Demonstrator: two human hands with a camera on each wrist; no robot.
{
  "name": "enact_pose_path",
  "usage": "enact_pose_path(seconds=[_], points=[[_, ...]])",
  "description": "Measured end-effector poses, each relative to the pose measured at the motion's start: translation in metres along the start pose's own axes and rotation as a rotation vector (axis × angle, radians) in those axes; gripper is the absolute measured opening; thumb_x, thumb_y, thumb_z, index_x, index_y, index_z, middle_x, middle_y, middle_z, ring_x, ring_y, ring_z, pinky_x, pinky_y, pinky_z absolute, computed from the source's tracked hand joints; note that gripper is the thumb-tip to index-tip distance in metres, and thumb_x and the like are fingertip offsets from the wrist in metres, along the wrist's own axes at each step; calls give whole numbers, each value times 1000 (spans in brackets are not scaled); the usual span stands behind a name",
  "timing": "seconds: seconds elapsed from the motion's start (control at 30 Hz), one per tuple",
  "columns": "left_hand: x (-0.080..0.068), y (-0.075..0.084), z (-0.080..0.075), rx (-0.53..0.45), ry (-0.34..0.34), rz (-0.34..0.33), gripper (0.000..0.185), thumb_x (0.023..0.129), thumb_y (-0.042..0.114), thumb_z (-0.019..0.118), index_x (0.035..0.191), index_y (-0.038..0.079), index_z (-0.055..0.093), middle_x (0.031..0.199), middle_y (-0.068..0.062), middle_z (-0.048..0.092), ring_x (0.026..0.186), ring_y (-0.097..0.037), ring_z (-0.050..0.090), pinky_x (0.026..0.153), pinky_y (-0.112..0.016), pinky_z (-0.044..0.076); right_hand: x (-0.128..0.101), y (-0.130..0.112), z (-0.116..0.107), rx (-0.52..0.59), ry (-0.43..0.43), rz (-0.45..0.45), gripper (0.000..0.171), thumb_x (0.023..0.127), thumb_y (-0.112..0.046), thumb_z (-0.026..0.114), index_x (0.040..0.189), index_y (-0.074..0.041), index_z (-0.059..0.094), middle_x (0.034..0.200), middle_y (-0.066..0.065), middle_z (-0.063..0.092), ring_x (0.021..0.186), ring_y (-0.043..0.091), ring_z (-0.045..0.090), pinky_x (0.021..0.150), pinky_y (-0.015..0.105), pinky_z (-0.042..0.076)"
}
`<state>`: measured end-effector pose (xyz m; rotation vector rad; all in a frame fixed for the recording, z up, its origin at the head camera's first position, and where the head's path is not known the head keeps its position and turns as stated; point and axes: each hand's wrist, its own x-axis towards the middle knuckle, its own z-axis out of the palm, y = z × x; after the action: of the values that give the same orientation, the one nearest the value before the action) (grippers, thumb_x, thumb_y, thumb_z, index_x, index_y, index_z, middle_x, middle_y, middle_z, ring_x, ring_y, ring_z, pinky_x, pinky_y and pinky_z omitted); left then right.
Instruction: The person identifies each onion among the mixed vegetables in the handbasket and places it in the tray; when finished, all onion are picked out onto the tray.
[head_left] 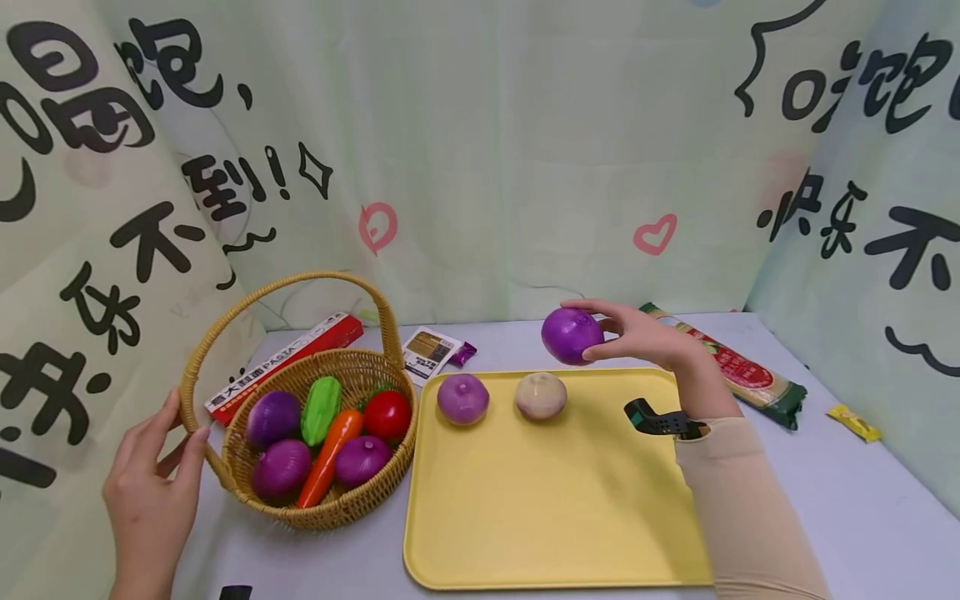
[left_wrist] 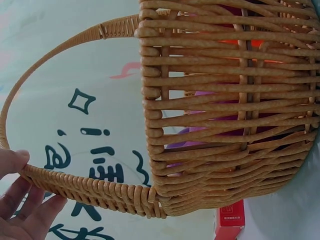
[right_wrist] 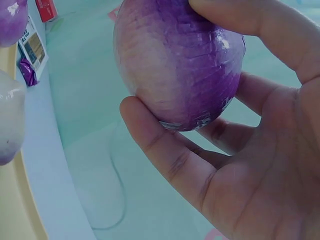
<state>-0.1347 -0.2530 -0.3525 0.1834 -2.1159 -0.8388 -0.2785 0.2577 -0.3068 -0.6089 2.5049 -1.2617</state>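
My right hand (head_left: 592,331) grips a dark purple onion (head_left: 570,336) in the air over the far edge of the yellow tray (head_left: 555,500). In the right wrist view the thumb and fingers (right_wrist: 170,160) wrap round this onion (right_wrist: 180,65). On the tray lie a light purple onion (head_left: 462,398) and a pale one (head_left: 541,395). My left hand (head_left: 183,421) rests with straight fingers against the rim of the wicker basket (head_left: 337,508), thumb (left_wrist: 11,160) on the rim (left_wrist: 80,187). The basket holds purple onions, a green vegetable, a carrot and a tomato.
Behind the basket lies a red pasta box (head_left: 288,354). A small sachet (head_left: 430,352) and a purple sweet (head_left: 462,353) lie beyond the tray. A long pasta packet (head_left: 738,367) and a yellow wrapper (head_left: 855,422) lie at the right. Printed curtains close in three sides.
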Motion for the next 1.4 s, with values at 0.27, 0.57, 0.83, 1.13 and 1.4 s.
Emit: enact_pose_path(seconds=[0.27,0.57,0.83,1.13,1.4], points=[[0,-2,1,-2,-1,-2,62,83,-1,66,137,25,49,112,-18,59,97,28,35,75,11,31,-11,4,-11,-10,30,5,70,83,-25,71,144,-28,36,137,11,46,119,30,50,88,34,53],[1,-4,1,-13,7,23,63,81,-4,68,136,23,50,112,-18,59,98,28,36,75,10,32,-22,8,-19,26,34,25,69,86,-23,68,145,-27,34,138,12,44,121,30,46,89,32,53],[1,-5,2,-4,0,-8,62,83,0,67,137,27,49,113,-16,59,98,27,37,75,11,31,-33,17,-22,18,49,59,72,84,-24,69,146,-26,32,140,14,39,123,34,42,89,35,53],[2,-5,2,-6,0,-3,63,84,0,67,137,29,49,113,-16,59,98,26,37,76,10,32,-44,32,-23,3,59,89,73,84,-23,70,146,-23,32,138,14,41,120,33,46,88,34,54],[1,-5,2,0,-1,-14,63,84,1,67,137,29,48,114,-16,59,97,28,36,75,10,31,-48,48,-22,-22,71,79,71,82,-24,72,143,-22,36,142,13,36,124,37,43,87,33,53]])
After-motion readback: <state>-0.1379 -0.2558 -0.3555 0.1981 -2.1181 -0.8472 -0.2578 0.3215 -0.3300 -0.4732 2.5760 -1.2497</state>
